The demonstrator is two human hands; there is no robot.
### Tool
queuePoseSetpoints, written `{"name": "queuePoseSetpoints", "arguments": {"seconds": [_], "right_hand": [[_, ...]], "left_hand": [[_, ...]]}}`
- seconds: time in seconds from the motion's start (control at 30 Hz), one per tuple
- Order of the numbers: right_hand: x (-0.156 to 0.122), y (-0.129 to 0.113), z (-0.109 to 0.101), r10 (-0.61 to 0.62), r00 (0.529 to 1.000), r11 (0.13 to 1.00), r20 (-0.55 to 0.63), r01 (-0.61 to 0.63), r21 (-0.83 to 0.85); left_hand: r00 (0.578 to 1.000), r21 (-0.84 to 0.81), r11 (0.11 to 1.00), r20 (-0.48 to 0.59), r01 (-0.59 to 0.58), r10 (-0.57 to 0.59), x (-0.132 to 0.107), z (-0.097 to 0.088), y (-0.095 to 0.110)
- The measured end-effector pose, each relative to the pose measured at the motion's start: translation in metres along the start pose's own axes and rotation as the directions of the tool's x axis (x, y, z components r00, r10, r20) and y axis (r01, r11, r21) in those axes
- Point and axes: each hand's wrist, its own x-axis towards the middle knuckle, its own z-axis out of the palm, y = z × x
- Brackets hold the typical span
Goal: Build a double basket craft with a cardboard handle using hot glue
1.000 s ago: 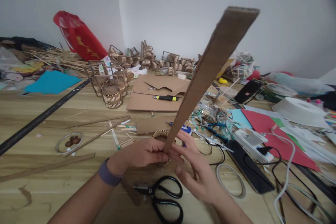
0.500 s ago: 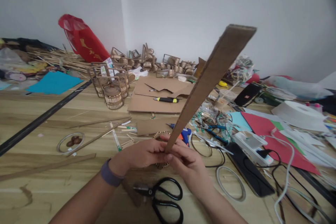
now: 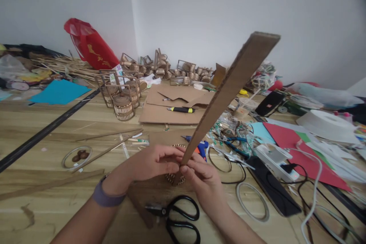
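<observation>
A long brown cardboard strip point(image 3: 224, 93) rises from between my hands, slanting up to the right. My right hand point(image 3: 204, 177) pinches it near its lower end with thumb and fingers. From the other side, my left hand point(image 3: 151, 164) holds the same end, its fingers curled and its thumb against the strip's edge. Behind and beneath the fingers is a small ring of short wooden pieces point(image 3: 170, 178), mostly hidden. Black-handled scissors point(image 3: 183, 213) lie open on the table just below my hands.
Cardboard sheets with a yellow-black utility knife point(image 3: 182, 109) lie ahead. A blue glue gun point(image 3: 203, 148) is behind my right hand. A phone point(image 3: 273, 187), power strip point(image 3: 276, 164) and cables are right. Small slatted baskets point(image 3: 124, 107) stand back left; a tape ring point(image 3: 253, 202) lies right.
My left wrist has shifted left and its fingers have slid slightly along the strip's lower end. The strip's top has dipped a little; my right hand is nearly in place.
</observation>
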Motion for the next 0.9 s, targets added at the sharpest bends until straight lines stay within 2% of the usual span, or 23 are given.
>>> {"name": "queuePoseSetpoints", "arguments": {"seconds": [0.13, 0.33, 0.47, 0.63, 0.77, 0.9], "right_hand": [[0.000, 0.001, 0.001, 0.000, 1.000, 1.000, -0.007, 0.000, -0.011], [-0.003, 0.001, 0.003, -0.020, 0.999, 1.000, -0.041, 0.020, 0.000], [-0.004, 0.002, 0.005, -0.029, 0.999, 1.000, -0.042, 0.029, -0.006], [-0.004, 0.003, 0.001, -0.026, 1.000, 0.999, -0.014, 0.026, -0.024], [-0.003, -0.006, -0.010, -0.043, 0.999, 0.990, -0.025, 0.039, -0.137], [0.004, -0.021, -0.017, -0.155, 0.987, 0.947, -0.041, 0.137, -0.291]], "left_hand": [[0.987, 0.033, 0.998, -0.148, -0.053, 0.057, -0.004, 0.006, 0.011], [0.949, -0.098, 0.993, -0.316, -0.058, 0.025, -0.002, 0.026, 0.002], [0.940, -0.116, 0.990, -0.340, -0.077, 0.033, -0.002, 0.031, -0.002], [0.903, -0.018, 1.000, -0.430, -0.010, 0.001, -0.003, 0.037, 0.001], [0.876, 0.048, 0.999, -0.482, -0.002, 0.025, -0.004, 0.041, 0.001], [0.862, 0.073, 0.997, -0.504, -0.009, 0.045, -0.004, 0.044, -0.001]]}}
